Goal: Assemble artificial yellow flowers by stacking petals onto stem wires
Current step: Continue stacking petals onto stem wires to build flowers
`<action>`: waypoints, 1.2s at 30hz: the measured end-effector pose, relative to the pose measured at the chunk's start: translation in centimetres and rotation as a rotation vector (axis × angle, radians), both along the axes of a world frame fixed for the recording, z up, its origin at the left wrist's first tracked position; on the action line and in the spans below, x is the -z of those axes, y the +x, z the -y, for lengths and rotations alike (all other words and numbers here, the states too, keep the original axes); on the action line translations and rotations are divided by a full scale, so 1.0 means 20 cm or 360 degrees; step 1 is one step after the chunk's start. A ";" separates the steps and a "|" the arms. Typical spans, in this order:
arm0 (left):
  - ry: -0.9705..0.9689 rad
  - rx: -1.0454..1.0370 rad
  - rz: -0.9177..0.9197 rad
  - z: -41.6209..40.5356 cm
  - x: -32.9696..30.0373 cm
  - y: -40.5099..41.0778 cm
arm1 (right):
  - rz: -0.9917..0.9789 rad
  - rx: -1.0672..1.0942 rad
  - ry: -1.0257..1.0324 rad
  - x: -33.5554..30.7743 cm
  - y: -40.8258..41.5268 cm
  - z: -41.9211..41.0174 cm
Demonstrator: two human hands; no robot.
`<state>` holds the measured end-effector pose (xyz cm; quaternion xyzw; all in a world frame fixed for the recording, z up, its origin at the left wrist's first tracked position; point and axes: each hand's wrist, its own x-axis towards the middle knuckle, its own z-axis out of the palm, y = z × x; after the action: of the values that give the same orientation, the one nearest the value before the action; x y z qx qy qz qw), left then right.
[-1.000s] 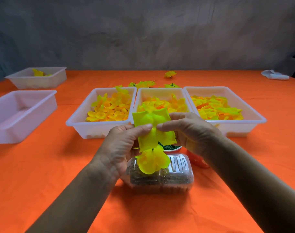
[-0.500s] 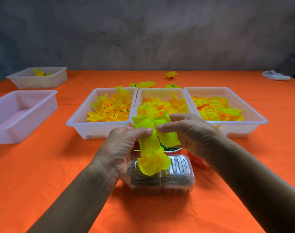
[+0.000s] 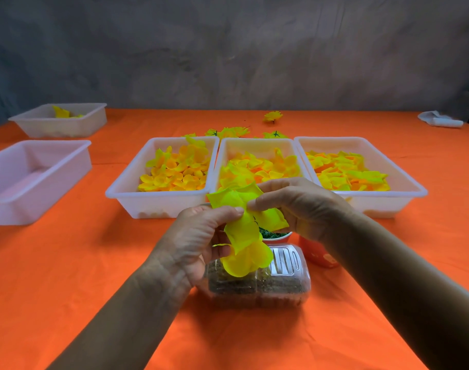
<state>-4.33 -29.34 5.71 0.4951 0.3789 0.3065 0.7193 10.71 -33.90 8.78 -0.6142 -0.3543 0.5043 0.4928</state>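
Worktop [image 3: 67, 276], orange cloth, carries everything. Three trays in a row: left tray [image 3: 158, 204], mid tray [image 3: 257, 145], right tray [image 3: 388, 204], all w/ plenty of loose petals, so lots of stock left. Two more trays far left: near one [image 3: 38, 206] shows nothing inside, far one [image 3: 67, 129] has a few yellow bits. Finished flowers [image 3: 228, 132] lie behind the mid tray, approx. three or four, so some are done already. Clear box [image 3: 281, 287] of brownish bits sits under the hands, red cup [image 3: 316, 252] beside it.

Left hand [image 3: 198, 244] curled, holding the part-built flower [image 3: 248, 259] from below; stem wire not visible. Right hand [image 3: 294, 206] pinches a petal [image 3: 238, 201] at its centre w/ the left thumb, apparently pressing it down onto the stack. Flower looks mid-build; more layers prob. to go.
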 end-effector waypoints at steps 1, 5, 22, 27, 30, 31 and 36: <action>-0.0001 0.0001 -0.0001 0.00 0.00 0.00 | 0.0013 -0.0006 -0.0001 0.00 0.00 0.00; -0.0013 -0.0008 0.0017 0.00 0.00 0.02 | 0.0117 0.0015 -0.0024 -0.02 0.01 -0.01; -0.0095 -0.0045 0.0078 0.01 0.02 0.01 | 0.0132 -0.0114 -0.0026 -0.03 0.01 -0.03; -0.0114 -0.0008 0.0076 0.02 0.03 0.01 | -0.0001 -0.0099 -0.0068 -0.01 0.02 -0.04; -0.0091 -0.0003 0.0087 0.03 0.04 0.01 | -0.0110 -0.0136 -0.0109 0.00 0.02 -0.03; -0.0069 -0.0012 0.0091 0.03 0.04 0.01 | -0.0139 -0.0157 -0.0118 0.00 0.01 -0.03; 0.0144 -0.0122 0.0076 0.03 0.05 0.01 | -0.0092 -0.0142 -0.0087 -0.01 0.02 -0.04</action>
<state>-4.14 -30.01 4.75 0.5048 0.3659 0.3624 0.6928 11.07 -33.15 8.89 -0.5962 -0.3529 0.5529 0.4630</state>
